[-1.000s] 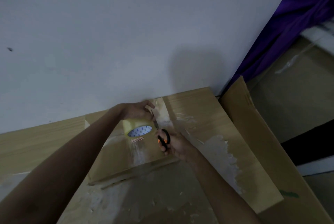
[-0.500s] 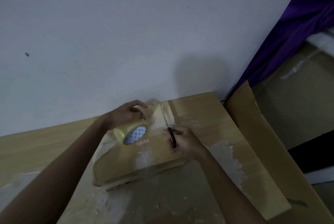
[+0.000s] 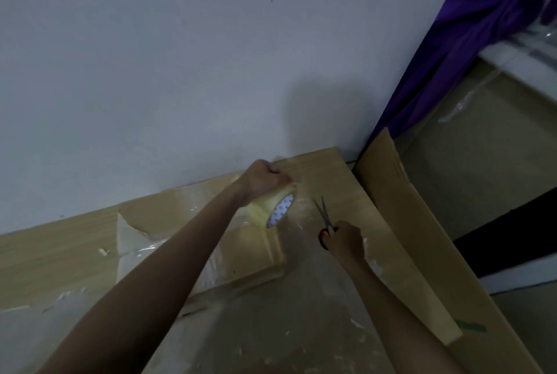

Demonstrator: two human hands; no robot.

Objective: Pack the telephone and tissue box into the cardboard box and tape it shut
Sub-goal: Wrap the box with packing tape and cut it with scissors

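Left hand point(image 3: 263, 182) grips the tape roll point(image 3: 272, 208); right hand point(image 3: 345, 239), just beside, grips scissors point(image 3: 324, 214). A hasty snip might nick the fingers, or the tape may snarl.

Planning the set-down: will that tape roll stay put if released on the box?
Probably rolls if set on its rim: the tape roll is round, gripped by the left hand. Likely stable laid flat. Seems light: one hand lifts it.

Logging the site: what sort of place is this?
Probably an indoor room used for packing: a wooden table against a bare wall, a purple curtain, a loose cardboard sheet alongside.
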